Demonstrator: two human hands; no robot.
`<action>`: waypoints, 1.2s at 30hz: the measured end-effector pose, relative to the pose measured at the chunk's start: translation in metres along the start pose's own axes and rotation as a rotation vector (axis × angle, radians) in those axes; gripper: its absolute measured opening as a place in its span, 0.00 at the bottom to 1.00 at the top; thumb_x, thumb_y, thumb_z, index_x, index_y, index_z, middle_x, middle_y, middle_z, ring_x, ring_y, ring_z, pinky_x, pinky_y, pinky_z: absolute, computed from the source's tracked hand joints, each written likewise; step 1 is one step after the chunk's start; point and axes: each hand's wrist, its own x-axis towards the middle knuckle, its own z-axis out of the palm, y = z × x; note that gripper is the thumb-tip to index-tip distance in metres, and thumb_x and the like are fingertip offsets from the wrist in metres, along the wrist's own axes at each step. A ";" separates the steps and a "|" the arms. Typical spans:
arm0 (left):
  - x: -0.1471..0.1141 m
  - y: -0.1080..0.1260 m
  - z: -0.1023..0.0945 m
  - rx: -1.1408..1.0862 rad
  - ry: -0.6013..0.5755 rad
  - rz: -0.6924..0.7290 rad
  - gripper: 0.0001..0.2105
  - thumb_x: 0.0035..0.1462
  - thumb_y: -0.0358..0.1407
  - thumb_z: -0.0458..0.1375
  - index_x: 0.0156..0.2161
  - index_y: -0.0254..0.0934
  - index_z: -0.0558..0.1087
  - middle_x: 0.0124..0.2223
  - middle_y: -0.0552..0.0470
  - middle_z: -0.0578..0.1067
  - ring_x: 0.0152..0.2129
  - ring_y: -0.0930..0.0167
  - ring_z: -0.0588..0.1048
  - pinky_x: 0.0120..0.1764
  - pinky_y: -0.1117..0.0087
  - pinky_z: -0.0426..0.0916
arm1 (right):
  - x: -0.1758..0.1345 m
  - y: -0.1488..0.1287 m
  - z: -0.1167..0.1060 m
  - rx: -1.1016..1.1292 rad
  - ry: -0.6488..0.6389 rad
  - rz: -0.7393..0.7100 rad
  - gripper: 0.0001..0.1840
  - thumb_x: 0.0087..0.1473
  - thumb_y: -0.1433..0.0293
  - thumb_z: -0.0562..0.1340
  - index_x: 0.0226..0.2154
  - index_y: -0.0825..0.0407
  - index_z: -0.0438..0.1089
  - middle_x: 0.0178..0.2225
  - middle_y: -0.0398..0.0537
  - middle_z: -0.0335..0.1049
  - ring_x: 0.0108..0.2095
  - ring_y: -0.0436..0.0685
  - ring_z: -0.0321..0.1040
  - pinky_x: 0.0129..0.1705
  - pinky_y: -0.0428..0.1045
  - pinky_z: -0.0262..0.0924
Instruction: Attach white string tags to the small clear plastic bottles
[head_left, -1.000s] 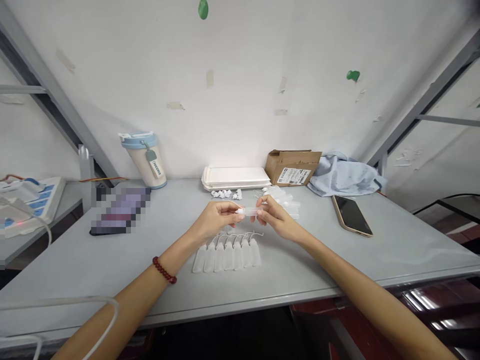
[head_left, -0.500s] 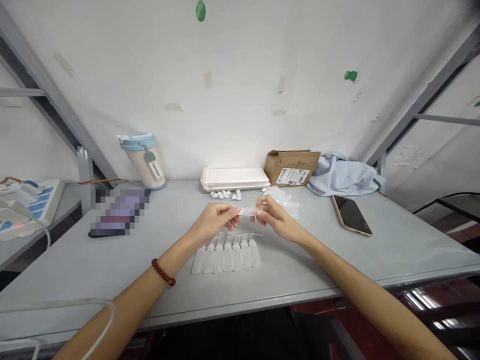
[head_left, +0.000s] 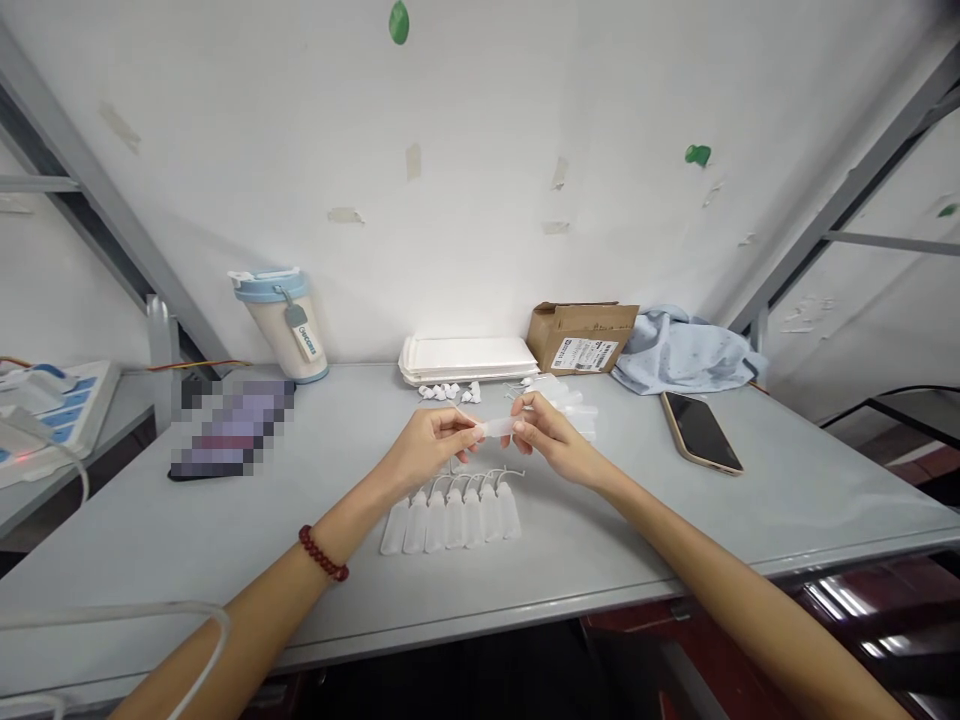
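Between my two hands, above the table, a small translucent squeeze bottle lies nearly level. My left hand pinches its left end with thumb and fingers, hiding the neck. A thin white tube seems to stick out above those fingertips. The bottle's other end is gripped by the fingers of my right hand. Nearer me lies a row of several similar bottles, each topped with a curved thin nozzle. Small white caps are grouped behind my left hand. More clear bottles lie behind my right hand, partly covered by it.
Along the wall stand a tumbler, a stack of white trays, a cardboard box and a crumpled light-blue cloth. A phone lies right, a blurred-out device left. A white cable crosses the front left.
The left end of the held bottle has dipped slightly, and my left fingertips have shifted a little right along it. The view has moved slightly; the row of bottles is unchanged.
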 end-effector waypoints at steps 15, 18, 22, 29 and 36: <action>0.001 -0.004 0.004 0.009 0.049 -0.069 0.19 0.52 0.50 0.55 0.26 0.33 0.71 0.27 0.50 0.73 0.22 0.74 0.71 0.27 0.72 0.67 | 0.000 -0.005 0.003 0.002 0.007 -0.011 0.13 0.58 0.57 0.52 0.36 0.49 0.51 0.30 0.45 0.68 0.25 0.49 0.55 0.31 0.48 0.53; 0.001 -0.002 0.004 0.023 0.054 -0.063 0.18 0.51 0.49 0.56 0.25 0.33 0.71 0.25 0.52 0.73 0.21 0.75 0.70 0.27 0.72 0.67 | 0.000 -0.006 0.003 -0.007 0.008 0.000 0.13 0.58 0.57 0.51 0.36 0.49 0.51 0.29 0.45 0.68 0.25 0.49 0.54 0.31 0.48 0.53; 0.001 -0.002 0.004 0.039 0.062 -0.050 0.17 0.51 0.48 0.57 0.25 0.33 0.72 0.24 0.53 0.72 0.21 0.75 0.70 0.28 0.72 0.66 | -0.001 -0.004 0.003 -0.021 0.008 0.010 0.13 0.58 0.58 0.51 0.37 0.49 0.52 0.29 0.45 0.67 0.25 0.49 0.55 0.30 0.48 0.53; 0.000 -0.001 0.008 0.099 0.103 -0.011 0.16 0.51 0.46 0.57 0.25 0.33 0.71 0.24 0.52 0.72 0.21 0.74 0.69 0.29 0.72 0.65 | -0.002 0.000 0.002 -0.024 0.065 0.002 0.13 0.58 0.58 0.53 0.35 0.51 0.56 0.27 0.45 0.68 0.24 0.49 0.57 0.28 0.47 0.54; -0.003 0.000 0.012 0.206 0.165 0.084 0.15 0.52 0.45 0.55 0.26 0.35 0.72 0.25 0.53 0.72 0.22 0.74 0.69 0.28 0.73 0.65 | -0.001 -0.007 0.004 0.070 0.064 0.044 0.15 0.56 0.56 0.55 0.32 0.51 0.56 0.24 0.43 0.68 0.22 0.49 0.58 0.28 0.47 0.54</action>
